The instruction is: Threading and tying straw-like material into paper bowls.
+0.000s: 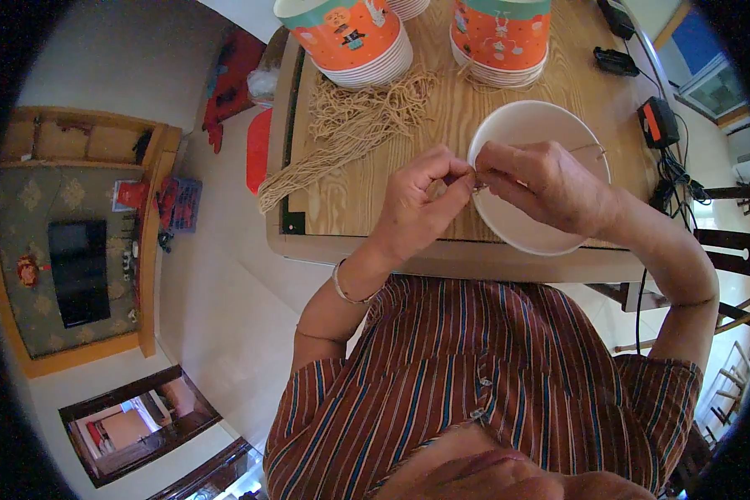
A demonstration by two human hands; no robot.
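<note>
A white paper bucket (535, 237) stands at the table's near edge, its open top towards me. At its left rim both hands meet, fingertips close together. My left hand (421, 200) pinches just outside the rim, thumb against forefinger. My right hand (550, 183) reaches across the bucket's mouth, its fingers closed at the same spot. A small tan bit of cord (478, 188) shows between the fingertips; most of it is hidden. On the opposite side of the bucket, a short piece of cord (600, 152) comes through the wall near the rim.
A loose bundle of tan cords (354, 125) lies on the wooden table (442, 112), one end hanging over its left edge. Behind it stand two stacks of orange and green paper buckets, one left (362, 50), one right (502, 42). Black cables (675, 179) and power adapters (658, 122) line the right edge.
</note>
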